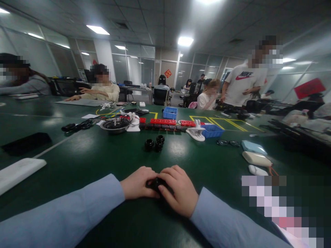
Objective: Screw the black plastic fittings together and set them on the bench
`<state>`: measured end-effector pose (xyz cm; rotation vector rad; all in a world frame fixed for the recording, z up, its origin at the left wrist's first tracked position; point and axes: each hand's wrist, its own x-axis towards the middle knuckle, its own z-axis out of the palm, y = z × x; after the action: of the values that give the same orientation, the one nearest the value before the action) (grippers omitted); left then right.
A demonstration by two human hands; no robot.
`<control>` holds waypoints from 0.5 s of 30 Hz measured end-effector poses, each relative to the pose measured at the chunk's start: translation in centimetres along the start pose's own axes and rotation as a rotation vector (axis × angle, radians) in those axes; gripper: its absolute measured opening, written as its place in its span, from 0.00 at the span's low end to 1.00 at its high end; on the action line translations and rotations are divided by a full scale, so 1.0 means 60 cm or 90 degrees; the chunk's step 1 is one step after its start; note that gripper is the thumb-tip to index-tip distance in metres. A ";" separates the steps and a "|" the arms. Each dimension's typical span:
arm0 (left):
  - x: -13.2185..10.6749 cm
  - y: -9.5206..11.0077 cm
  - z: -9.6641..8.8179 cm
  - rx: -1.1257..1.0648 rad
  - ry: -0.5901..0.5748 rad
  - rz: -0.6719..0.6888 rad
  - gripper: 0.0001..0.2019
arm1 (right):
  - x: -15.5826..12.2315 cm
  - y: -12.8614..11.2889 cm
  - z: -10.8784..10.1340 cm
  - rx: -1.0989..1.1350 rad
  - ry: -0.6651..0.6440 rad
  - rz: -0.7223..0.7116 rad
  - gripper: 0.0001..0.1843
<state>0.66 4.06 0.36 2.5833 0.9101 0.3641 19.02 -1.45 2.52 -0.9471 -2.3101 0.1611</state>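
My left hand (139, 183) and my right hand (179, 189) meet close in front of me, low over the green table (124, 155). Between them is a small, glossy black part (156, 183), mostly covered by my fingers. Both hands are closed around it, the left from its side and the right curled over the top. Its exact kind cannot be made out. Farther forward, several short black cylindrical pieces (149, 145) with ridged rims stand in a tight group, apart from my hands.
Beyond them runs a row of red blocks (163, 121), with a white clamp-like stand (197, 132) and blue bins (213, 131). A metal bowl (113, 130) holds dark cables. Eyeglasses (228, 142) and a cream case (256, 158) lie at right. Other people sit or stand around.
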 end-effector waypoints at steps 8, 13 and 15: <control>-0.001 0.001 -0.001 0.015 -0.005 0.006 0.16 | 0.004 0.000 0.000 -0.003 -0.025 0.004 0.14; 0.000 0.000 0.000 0.014 -0.003 -0.001 0.18 | 0.000 -0.001 0.001 0.005 -0.006 0.005 0.15; 0.000 -0.001 0.001 0.009 -0.001 0.006 0.18 | -0.001 0.000 0.003 0.003 0.019 0.005 0.16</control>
<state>0.67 4.11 0.27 2.6018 0.9032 0.3584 18.96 -1.46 2.31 -0.9500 -2.2774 0.1549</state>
